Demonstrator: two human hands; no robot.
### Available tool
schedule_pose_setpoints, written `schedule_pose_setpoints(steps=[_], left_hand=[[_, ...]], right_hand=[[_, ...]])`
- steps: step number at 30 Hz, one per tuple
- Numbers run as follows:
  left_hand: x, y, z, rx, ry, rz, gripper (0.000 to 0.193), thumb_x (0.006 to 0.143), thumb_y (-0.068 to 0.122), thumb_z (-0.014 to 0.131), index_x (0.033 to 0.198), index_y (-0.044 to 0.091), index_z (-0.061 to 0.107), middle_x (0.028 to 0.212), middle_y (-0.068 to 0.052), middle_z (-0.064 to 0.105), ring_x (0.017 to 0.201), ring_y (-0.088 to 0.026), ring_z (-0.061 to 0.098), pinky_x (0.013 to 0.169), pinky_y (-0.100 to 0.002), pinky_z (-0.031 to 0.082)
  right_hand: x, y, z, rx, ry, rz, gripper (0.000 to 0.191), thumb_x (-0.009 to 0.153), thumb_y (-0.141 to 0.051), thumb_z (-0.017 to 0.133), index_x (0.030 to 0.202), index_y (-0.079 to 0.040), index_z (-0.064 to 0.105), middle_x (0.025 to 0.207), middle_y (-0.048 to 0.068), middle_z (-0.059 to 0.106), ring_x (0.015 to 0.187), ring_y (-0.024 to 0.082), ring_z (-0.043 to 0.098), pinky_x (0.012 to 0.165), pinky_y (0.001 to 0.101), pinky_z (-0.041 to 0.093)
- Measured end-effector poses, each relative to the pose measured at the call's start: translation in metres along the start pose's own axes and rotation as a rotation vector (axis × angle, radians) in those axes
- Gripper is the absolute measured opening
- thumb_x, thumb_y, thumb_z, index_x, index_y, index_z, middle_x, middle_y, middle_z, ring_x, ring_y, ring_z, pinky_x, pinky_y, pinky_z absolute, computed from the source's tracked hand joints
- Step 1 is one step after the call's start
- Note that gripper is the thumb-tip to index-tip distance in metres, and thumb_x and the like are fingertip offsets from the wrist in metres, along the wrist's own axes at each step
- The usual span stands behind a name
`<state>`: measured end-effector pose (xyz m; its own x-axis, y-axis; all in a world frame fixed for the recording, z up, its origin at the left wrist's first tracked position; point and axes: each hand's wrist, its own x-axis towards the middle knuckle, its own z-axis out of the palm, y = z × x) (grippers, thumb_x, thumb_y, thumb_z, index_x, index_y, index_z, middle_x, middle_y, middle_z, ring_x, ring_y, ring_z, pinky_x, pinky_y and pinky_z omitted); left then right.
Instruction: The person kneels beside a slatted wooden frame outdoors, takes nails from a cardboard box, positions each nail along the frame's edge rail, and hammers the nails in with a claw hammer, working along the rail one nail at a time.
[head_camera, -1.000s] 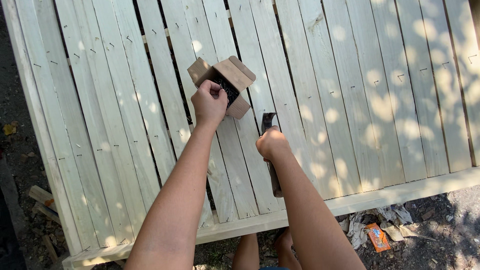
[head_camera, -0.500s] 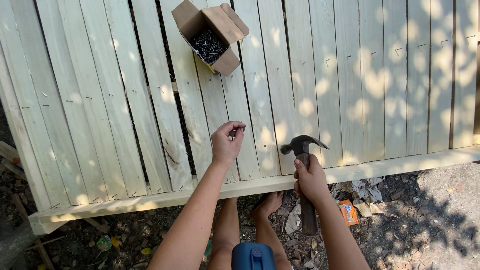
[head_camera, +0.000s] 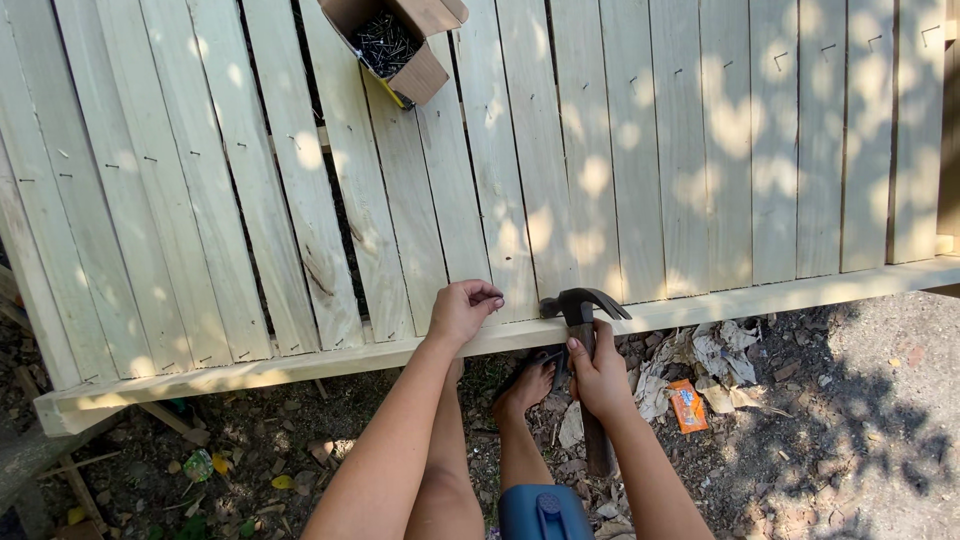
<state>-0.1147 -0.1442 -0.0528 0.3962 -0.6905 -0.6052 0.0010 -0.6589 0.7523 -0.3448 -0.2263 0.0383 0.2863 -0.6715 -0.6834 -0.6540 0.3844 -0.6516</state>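
Right hand (head_camera: 600, 375) is wrapped round the claw hammer (head_camera: 583, 305) high on the handle, just below the head; head sits at the near edge of the slatted wood panel (head_camera: 700, 180). Judged head-heavy, rigid, handle prob. slick w/ sweat; a grip lower down would give more swing. Left hand (head_camera: 462, 310) is pinched narrow at the same edge, fingertips together; contents cannot be told, poss. a nail. Open cardboard box of nails (head_camera: 390, 45) rests at the panel's far edge.

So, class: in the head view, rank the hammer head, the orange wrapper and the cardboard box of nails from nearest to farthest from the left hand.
1. Hammer head, just right of the left hand.
2. Orange wrapper, on the ground, lower right.
3. Cardboard box of nails, far up the slats.
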Motion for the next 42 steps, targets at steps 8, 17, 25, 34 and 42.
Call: schedule_pose_setpoints(steps=[8,17,25,34,42], left_hand=[[-0.01,0.016,0.026,0.261,0.079,-0.14,0.014,0.079,0.021,0.083,0.093,0.019,0.083,0.087,-0.002,0.081,0.081,-0.015,0.076,0.076,-0.032,0.059],[-0.015,0.021,0.032,0.503,0.141,0.006,0.011,0.083,0.024,0.078,0.093,0.02,0.082,0.086,-0.006,0.078,0.081,-0.025,0.075,0.079,-0.038,0.059],[-0.004,0.018,0.035,0.793,0.062,0.303,0.009,0.081,0.022,0.075,0.084,0.017,0.081,0.078,-0.009,0.075,0.076,-0.03,0.072,0.08,-0.045,0.054],[-0.003,0.02,0.037,0.836,0.017,0.327,0.009,0.078,0.02,0.074,0.082,0.015,0.081,0.076,-0.01,0.074,0.076,-0.03,0.072,0.081,-0.044,0.054],[-0.006,0.015,0.033,0.667,0.061,0.185,0.011,0.085,0.021,0.074,0.091,0.016,0.082,0.085,-0.009,0.077,0.083,-0.03,0.073,0.089,-0.043,0.055]], right_hand=[[-0.003,0.003,0.003,-0.091,0.016,-0.076,0.044,0.098,-0.023,0.057,0.136,-0.009,0.04,0.058,0.012,0.061,0.041,0.023,0.061,0.043,0.0385,0.047],[0.003,0.016,0.001,-0.172,0.023,-0.088,0.044,0.098,-0.028,0.057,0.135,-0.009,0.042,0.067,0.021,0.067,0.057,0.038,0.07,0.059,0.0472,0.054],[0.007,0.03,0.002,-0.238,0.07,-0.278,0.045,0.099,-0.026,0.059,0.136,-0.007,0.041,0.089,0.029,0.071,0.086,0.05,0.07,0.072,0.0523,0.054],[0.008,0.032,0.002,-0.265,0.062,-0.276,0.051,0.098,-0.027,0.058,0.14,-0.005,0.039,0.095,0.032,0.071,0.093,0.053,0.068,0.076,0.0548,0.054],[0.007,0.033,0.002,-0.244,0.065,-0.306,0.052,0.099,-0.026,0.058,0.141,-0.002,0.038,0.097,0.033,0.07,0.095,0.053,0.068,0.076,0.0548,0.054]])
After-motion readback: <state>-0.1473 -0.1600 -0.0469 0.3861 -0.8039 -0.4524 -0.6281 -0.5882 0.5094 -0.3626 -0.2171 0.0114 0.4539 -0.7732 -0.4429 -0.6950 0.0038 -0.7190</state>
